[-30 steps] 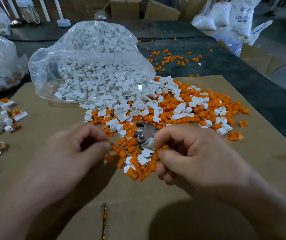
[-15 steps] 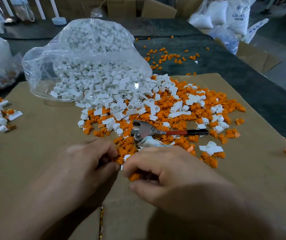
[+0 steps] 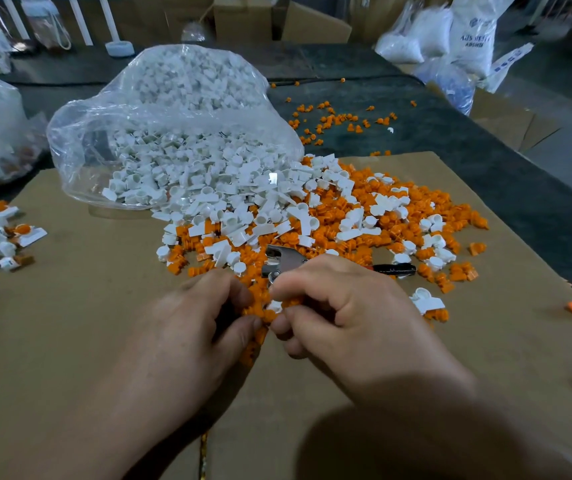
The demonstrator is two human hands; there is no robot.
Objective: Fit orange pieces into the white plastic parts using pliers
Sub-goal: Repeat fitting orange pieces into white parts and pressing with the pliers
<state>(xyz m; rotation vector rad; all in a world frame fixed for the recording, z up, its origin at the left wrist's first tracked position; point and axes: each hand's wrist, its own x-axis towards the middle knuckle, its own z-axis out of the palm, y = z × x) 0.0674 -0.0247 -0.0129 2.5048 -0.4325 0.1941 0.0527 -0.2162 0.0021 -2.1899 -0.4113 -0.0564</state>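
Both hands have pushed forward to the pile's near edge, and the right hand (image 3: 346, 313) now hides the middle of the pliers (image 3: 286, 259). On the cardboard sheet (image 3: 87, 323) a clear bag (image 3: 160, 109) spills white plastic parts (image 3: 229, 188) over orange pieces (image 3: 412, 202). The pliers lie in that pile. The left hand (image 3: 194, 334) curls at orange pieces, its grip impossible to tell; right thumb and forefinger pinch one white part (image 3: 275, 305).

I see the left hand (image 3: 187, 337) and right hand (image 3: 343, 317) curled, fingertips meeting over the orange pieces (image 3: 258, 311). The right pinches a white part (image 3: 275, 306). Pliers (image 3: 284, 259) lie just beyond.
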